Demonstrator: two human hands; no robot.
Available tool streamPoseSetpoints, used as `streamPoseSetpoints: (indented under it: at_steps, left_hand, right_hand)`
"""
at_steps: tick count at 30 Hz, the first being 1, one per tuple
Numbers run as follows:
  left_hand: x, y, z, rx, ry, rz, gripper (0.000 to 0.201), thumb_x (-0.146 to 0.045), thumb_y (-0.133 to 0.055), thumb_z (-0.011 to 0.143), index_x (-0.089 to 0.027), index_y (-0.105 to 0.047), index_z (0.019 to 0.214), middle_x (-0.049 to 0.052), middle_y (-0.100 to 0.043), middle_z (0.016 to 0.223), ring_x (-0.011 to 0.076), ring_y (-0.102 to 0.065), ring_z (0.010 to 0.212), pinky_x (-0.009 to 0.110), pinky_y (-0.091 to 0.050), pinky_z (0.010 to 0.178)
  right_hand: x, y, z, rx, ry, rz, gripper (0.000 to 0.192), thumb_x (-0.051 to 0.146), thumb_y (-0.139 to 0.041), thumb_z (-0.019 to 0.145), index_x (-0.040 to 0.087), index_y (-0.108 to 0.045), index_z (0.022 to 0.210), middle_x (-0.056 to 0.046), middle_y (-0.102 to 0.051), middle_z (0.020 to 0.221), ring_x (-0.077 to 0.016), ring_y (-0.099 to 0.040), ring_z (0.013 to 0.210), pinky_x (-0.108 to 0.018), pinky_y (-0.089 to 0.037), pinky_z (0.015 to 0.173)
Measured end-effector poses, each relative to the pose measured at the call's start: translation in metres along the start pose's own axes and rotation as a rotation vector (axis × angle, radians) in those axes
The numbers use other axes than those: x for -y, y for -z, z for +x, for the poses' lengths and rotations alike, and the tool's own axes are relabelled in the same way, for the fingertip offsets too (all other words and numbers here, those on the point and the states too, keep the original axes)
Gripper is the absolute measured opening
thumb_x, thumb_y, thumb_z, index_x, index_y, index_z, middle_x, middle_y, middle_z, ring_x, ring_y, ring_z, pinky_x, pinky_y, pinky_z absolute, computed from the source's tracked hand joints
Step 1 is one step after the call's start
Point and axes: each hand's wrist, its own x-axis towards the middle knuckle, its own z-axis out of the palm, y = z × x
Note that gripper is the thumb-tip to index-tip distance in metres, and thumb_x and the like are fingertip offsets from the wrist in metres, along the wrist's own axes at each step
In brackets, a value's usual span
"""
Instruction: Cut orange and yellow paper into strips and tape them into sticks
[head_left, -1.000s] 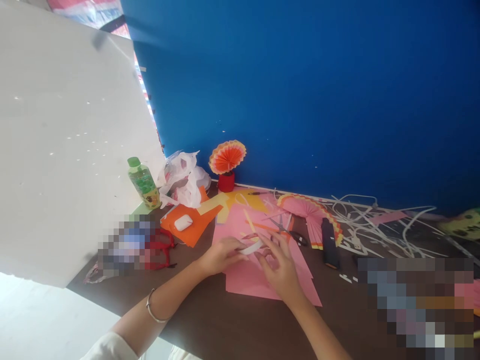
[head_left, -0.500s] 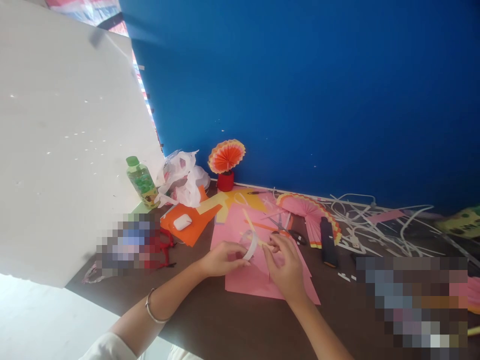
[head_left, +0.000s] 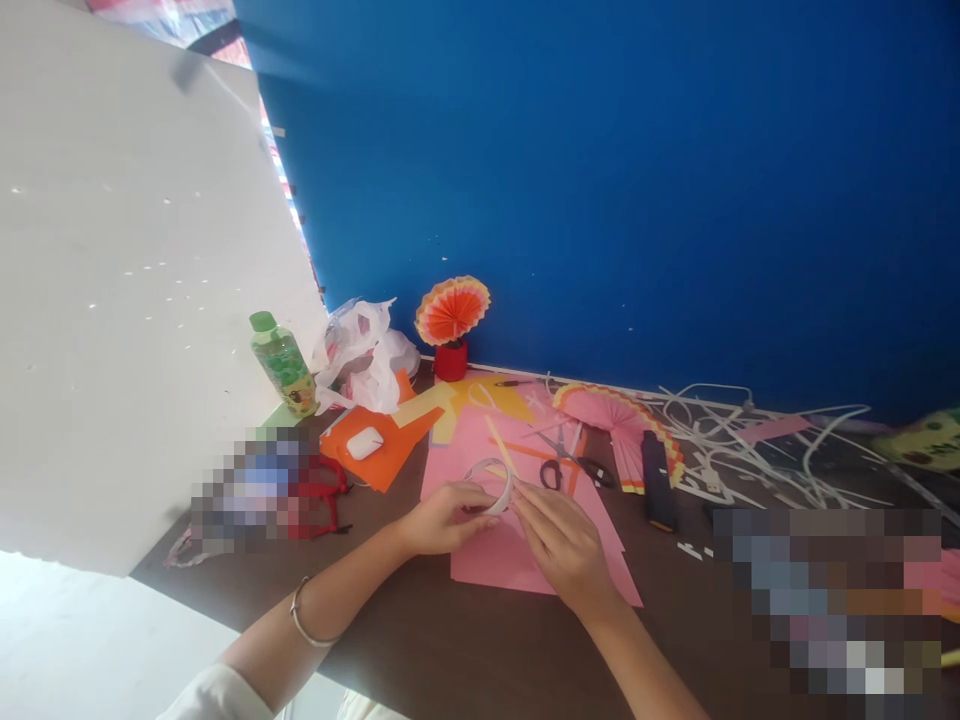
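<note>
At the far left a white board (head_left: 135,300) leans up from the table (head_left: 450,650), and just beside its foot stand a green bottle (head_left: 283,363) and a crumpled plastic bag (head_left: 364,355), with a small white case (head_left: 365,442) lying on orange paper (head_left: 382,455) in front of them. The left hand (head_left: 442,518) comes next, its fingers closed on the near rim of a roll of tape (head_left: 491,485), which is tipped up over the near part of a pink sheet (head_left: 517,560). The roll looks light and stiff, a thin ring that should hold its shape when pinched by the rim; its loose end is likely sticky and prone to fold on itself, so the rim seems the safer place to hold. The right hand (head_left: 566,545) lies just beside the roll, fingers stretched flat toward its edge; whether they pinch the tape end I cannot tell. Beyond the hands stands an orange paper fan (head_left: 452,310) in a red cup, and scissors (head_left: 574,465) lie on the sheet near a pink folded fan (head_left: 622,425) and a dark cutter (head_left: 658,485). Farther right a tangle of white strips (head_left: 750,440) crowds the table, so open room lies mostly on the bare wood near the person, where the table edge at the lower left is close.
</note>
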Motion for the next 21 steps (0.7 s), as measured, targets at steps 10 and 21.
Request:
streamPoseSetpoints:
  at_steps: [10,21]
  left_hand:
    - [0.004,-0.002,0.001,0.019,0.04,-0.059,0.03,-0.036,-0.042,0.085,-0.013,-0.058,0.074,-0.001,-0.047,0.062,0.0097,-0.038,0.06,0.021,-0.036,0.059]
    - [0.001,-0.014,0.006,-0.169,0.238,-0.559,0.029,-0.04,-0.052,0.079,-0.013,-0.06,0.078,0.002,-0.057,0.069,0.012,-0.052,0.064,0.025,-0.042,0.064]
  right_hand:
    - [0.002,0.003,0.004,0.064,0.148,-0.164,0.02,0.005,-0.055,0.077,0.011,-0.061,0.096,-0.015,-0.067,0.097,-0.0247,-0.062,0.093,-0.037,-0.053,0.076]
    - [0.008,0.0,0.001,0.072,0.208,-0.164,0.024,0.013,-0.055,0.079,0.007,-0.06,0.102,-0.019,-0.065,0.102,-0.0264,-0.059,0.1,-0.037,-0.051,0.081]
